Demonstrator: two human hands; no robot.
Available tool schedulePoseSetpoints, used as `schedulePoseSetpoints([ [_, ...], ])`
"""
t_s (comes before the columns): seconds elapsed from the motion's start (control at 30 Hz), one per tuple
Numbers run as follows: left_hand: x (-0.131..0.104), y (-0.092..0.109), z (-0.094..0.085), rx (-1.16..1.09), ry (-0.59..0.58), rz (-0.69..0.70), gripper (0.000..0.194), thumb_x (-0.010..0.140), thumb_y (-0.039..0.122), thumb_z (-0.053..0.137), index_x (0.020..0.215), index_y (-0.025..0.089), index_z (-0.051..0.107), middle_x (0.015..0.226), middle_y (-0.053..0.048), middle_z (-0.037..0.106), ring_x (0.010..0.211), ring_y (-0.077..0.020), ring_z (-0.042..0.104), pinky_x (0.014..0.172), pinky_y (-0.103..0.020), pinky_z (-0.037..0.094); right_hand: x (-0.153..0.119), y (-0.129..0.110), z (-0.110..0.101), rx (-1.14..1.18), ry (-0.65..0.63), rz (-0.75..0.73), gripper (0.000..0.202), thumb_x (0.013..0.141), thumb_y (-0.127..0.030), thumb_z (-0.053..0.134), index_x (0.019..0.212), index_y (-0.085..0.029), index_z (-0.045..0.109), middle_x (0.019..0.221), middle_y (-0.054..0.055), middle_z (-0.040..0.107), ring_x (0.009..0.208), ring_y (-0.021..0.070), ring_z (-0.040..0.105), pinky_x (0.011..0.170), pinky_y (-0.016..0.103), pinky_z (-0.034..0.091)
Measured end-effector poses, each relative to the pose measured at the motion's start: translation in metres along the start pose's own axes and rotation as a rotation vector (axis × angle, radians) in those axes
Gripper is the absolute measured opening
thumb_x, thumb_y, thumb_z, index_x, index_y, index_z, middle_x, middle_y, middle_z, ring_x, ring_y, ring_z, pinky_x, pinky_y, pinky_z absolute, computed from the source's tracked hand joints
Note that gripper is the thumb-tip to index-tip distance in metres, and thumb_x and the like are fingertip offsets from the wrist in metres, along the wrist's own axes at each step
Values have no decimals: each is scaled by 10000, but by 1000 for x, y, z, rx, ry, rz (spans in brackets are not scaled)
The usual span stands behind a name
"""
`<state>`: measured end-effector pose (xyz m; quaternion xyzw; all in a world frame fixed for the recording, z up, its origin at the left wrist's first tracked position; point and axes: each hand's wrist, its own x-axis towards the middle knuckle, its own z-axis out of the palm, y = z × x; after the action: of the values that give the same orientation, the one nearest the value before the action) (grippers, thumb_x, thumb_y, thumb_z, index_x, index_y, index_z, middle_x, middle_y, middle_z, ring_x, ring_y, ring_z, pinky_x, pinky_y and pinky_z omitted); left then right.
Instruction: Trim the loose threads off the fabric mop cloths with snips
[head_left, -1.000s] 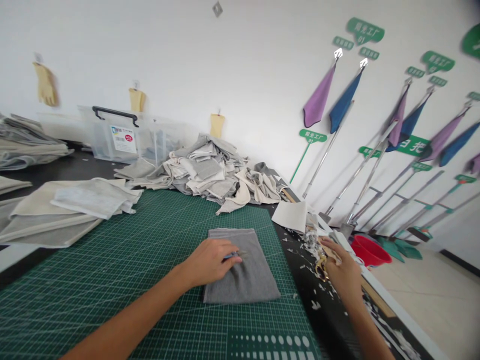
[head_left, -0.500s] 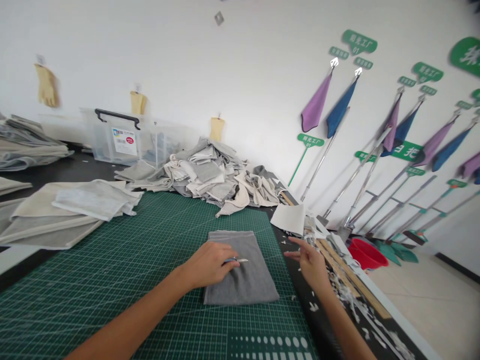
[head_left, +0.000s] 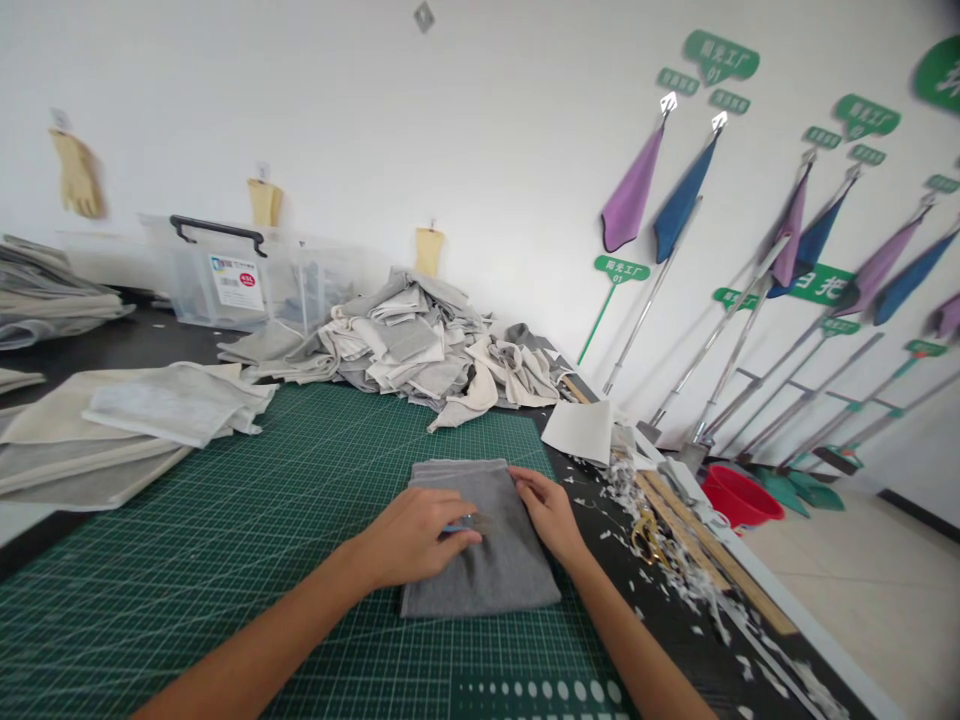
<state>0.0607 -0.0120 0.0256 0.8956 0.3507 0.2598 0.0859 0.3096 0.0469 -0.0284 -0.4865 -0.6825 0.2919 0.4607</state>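
Two hands (head_left: pixel 420 535), one small tool (head_left: pixel 459 526), one folded cloth (head_left: pixel 487 570), one green mat (head_left: pixel 300 490), one gold scissors (head_left: pixel 646 540), one red bucket (head_left: pixel 741 497), two green dustpans (head_left: pixel 817 492), three yellow gloves (head_left: pixel 77 177), four purple hanging cloths (head_left: pixel 634 195), three blue ones (head_left: pixel 684 203). Heaped cloths (head_left: pixel 409 340) and scraps (head_left: pixel 622 480) overlap too much to count.

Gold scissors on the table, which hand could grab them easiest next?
Probably the right hand: it's nearer the gold scissors and is just at the edge of the grey cloth. The left hand is farther and holds a small blue tool.
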Motion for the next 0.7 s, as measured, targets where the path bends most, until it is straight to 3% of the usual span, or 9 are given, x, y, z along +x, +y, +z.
schedulePoseSetpoints([
  [0.2,1,0,3,15,-34,3,231,939,337,490,1002,205,669,826,-16,660,728,-165,599,635,-265,377,-3,1,-1,40,-15,29,276,842,-282,534,1059,-199,682,1139,83,681,1067,231,626,987,409,457],
  [0.33,1,-1,6,-1,-5,-14,260,919,372,525,1088,210,638,860,-17,659,769,-172,604,673,-265,396,-3,-1,0,51,-21,4,265,839,-274,538,1045,-197,685,1131,82,683,1066,228,626,986,404,459],
  [0.7,1,1,7,4,-32,-11,260,926,376,513,1095,216,629,875,-15,655,773,-170,605,680,-264,402,1,1,-2,78,-22,37,275,820,-276,543,1040,-198,689,1099,78,694,1029,220,640,963,383,469],
])
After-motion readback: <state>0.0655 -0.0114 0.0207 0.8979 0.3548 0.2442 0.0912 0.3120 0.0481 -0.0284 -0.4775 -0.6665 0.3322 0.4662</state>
